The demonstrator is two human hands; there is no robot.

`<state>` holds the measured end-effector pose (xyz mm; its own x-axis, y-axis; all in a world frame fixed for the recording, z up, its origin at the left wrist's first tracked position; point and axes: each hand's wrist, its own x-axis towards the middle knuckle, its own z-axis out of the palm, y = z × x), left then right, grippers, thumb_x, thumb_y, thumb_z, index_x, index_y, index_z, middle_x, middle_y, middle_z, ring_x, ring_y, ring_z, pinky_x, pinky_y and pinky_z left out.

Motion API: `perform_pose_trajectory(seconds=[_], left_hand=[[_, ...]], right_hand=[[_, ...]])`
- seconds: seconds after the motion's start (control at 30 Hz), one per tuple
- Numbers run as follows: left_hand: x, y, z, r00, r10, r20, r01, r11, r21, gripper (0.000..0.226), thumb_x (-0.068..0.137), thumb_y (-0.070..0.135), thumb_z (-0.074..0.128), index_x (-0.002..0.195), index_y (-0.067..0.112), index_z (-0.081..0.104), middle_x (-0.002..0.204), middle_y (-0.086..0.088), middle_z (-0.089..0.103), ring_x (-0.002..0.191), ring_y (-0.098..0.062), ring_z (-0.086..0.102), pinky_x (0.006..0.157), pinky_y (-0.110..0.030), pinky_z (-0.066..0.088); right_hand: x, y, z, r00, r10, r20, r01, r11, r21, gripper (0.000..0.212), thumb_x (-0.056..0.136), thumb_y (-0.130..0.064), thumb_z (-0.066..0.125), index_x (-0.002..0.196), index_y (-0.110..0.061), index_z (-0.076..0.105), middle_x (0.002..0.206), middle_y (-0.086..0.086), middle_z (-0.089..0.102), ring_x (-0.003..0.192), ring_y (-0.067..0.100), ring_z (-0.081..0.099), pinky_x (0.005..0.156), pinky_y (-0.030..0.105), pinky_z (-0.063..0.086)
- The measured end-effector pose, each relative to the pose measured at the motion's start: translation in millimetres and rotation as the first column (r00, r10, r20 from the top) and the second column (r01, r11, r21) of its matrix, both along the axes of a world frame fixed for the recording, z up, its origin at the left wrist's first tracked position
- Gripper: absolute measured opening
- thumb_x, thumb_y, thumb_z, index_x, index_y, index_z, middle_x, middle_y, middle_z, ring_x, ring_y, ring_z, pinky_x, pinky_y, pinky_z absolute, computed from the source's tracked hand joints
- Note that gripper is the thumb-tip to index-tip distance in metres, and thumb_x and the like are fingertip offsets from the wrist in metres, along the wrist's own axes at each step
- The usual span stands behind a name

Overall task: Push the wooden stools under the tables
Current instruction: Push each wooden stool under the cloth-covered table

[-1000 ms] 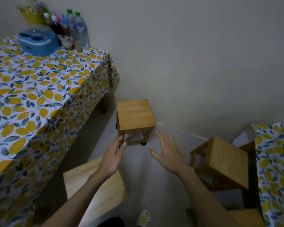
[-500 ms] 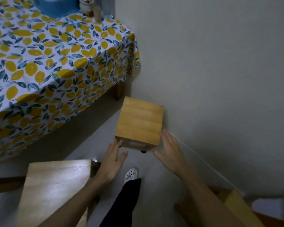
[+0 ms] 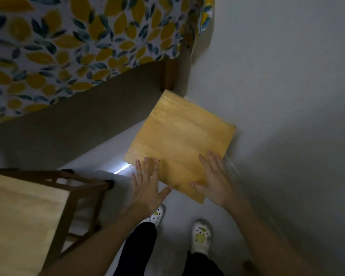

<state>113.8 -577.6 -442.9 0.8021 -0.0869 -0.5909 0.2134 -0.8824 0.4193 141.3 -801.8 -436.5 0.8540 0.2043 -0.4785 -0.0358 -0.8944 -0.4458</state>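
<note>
A wooden stool (image 3: 181, 140) with a square pale seat stands on the floor beside the wall, seen from straight above, just outside the table's corner. My left hand (image 3: 147, 184) hovers flat over the seat's near left corner with fingers spread. My right hand (image 3: 213, 180) lies over the near right edge, fingers apart, holding nothing. The table (image 3: 68, 46) with a lemon-print cloth fills the upper left; its dark wooden leg (image 3: 168, 76) stands just beyond the stool. Whether my palms touch the seat I cannot tell.
A second wooden stool (image 3: 18, 220) with dark legs stands at the lower left, close to my left arm. The grey wall (image 3: 287, 96) runs along the right. My feet in white shoes (image 3: 200, 238) stand on the floor below the hands.
I have stepped closer and leaned over the stool. Both hands moved forward from its near edge to over the seat. The view now looks straight down.
</note>
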Motion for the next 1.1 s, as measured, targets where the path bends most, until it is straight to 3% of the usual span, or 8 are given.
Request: perform_pose_trajectory(seconds=[0.1, 0.2, 0.37, 0.5, 0.8, 0.9, 1.03, 1.1], left_hand=[[-8, -25, -27, 0.998, 0.054, -0.019, -0.051, 0.987, 0.151, 0.110, 0.059, 0.091, 0.004, 0.140, 0.026, -0.034, 0.142, -0.008, -0.047, 0.130, -0.032, -0.044, 0.101, -0.051, -0.026], [-18, -50, -41, 0.985, 0.170, -0.004, -0.168, 0.976, 0.141, 0.112, 0.070, 0.087, 0.023, 0.139, 0.020, -0.035, 0.141, -0.012, -0.049, 0.130, -0.033, -0.044, 0.103, -0.049, -0.025], [-21, -61, -54, 0.974, 0.211, 0.079, -0.221, 0.963, 0.153, 0.116, 0.066, 0.086, 0.015, 0.143, 0.011, -0.028, 0.145, -0.019, -0.042, 0.134, -0.034, -0.038, 0.111, -0.048, -0.017], [-18, -58, -54, 0.975, 0.209, 0.082, -0.220, 0.962, 0.163, 0.117, 0.066, 0.086, 0.016, 0.142, 0.010, -0.029, 0.144, -0.020, -0.043, 0.134, -0.036, -0.037, 0.111, -0.045, -0.016], [10, -28, -62, 0.969, 0.208, 0.131, -0.225, 0.966, 0.126, 0.112, 0.072, 0.084, 0.021, 0.144, 0.013, -0.027, 0.146, -0.016, -0.041, 0.136, -0.030, -0.037, 0.111, -0.043, -0.015], [37, -3, -63, 0.968, 0.204, 0.145, -0.222, 0.968, 0.121, 0.111, 0.072, 0.084, 0.020, 0.144, 0.014, -0.027, 0.147, -0.016, -0.039, 0.137, -0.031, -0.035, 0.112, -0.044, -0.014], [90, 45, -61, 0.974, 0.194, 0.117, -0.208, 0.971, 0.122, 0.115, 0.064, 0.088, 0.014, 0.141, 0.016, -0.033, 0.142, -0.014, -0.048, 0.133, -0.031, -0.041, 0.111, -0.043, -0.017], [121, 72, -60, 0.976, 0.194, 0.098, -0.204, 0.973, 0.110, 0.117, 0.062, 0.090, 0.017, 0.138, 0.019, -0.037, 0.138, -0.012, -0.052, 0.129, -0.029, -0.046, 0.109, -0.042, -0.020]], right_hand=[[8, -25, -31, 0.994, 0.108, -0.009, -0.108, 0.994, -0.022, 0.103, 0.077, -0.061, 0.065, 0.153, -0.028, 0.004, 0.155, -0.009, -0.023, 0.143, 0.016, -0.026, 0.118, 0.039, 0.002], [7, -49, -48, 0.972, 0.228, 0.059, -0.227, 0.974, -0.011, 0.112, 0.070, -0.064, 0.067, 0.154, -0.027, 0.001, 0.157, -0.005, -0.023, 0.144, 0.022, -0.026, 0.118, 0.039, 0.002], [5, -59, -60, 0.964, 0.256, 0.075, -0.264, 0.956, 0.128, 0.113, 0.067, -0.062, 0.059, 0.151, -0.023, -0.006, 0.158, -0.002, -0.023, 0.143, 0.021, -0.030, 0.115, 0.033, 0.002], [9, -59, -69, 0.952, 0.291, 0.092, -0.303, 0.940, 0.155, 0.111, 0.065, -0.072, 0.046, 0.153, -0.021, 0.003, 0.159, 0.003, -0.019, 0.144, 0.024, -0.029, 0.118, 0.046, 0.008], [45, -40, -79, 0.929, 0.320, 0.186, -0.352, 0.919, 0.176, 0.107, 0.067, -0.071, 0.050, 0.153, -0.018, 0.014, 0.163, 0.003, -0.009, 0.147, 0.025, -0.018, 0.113, 0.048, 0.009], [72, -17, -81, 0.925, 0.316, 0.211, -0.357, 0.913, 0.197, 0.106, 0.068, -0.073, 0.049, 0.153, -0.017, 0.017, 0.163, 0.006, -0.008, 0.147, 0.025, -0.017, 0.114, 0.041, 0.006], [117, 30, -84, 0.934, 0.269, 0.235, -0.326, 0.909, 0.259, 0.106, 0.066, -0.067, 0.053, 0.151, -0.012, 0.021, 0.161, 0.013, -0.003, 0.146, 0.022, -0.020, 0.113, 0.013, -0.004], [142, 57, -89, 0.932, 0.256, 0.257, -0.322, 0.909, 0.263, 0.104, 0.067, -0.066, 0.053, 0.151, -0.012, 0.023, 0.161, 0.015, -0.001, 0.147, 0.025, -0.019, 0.116, 0.026, -0.002]])
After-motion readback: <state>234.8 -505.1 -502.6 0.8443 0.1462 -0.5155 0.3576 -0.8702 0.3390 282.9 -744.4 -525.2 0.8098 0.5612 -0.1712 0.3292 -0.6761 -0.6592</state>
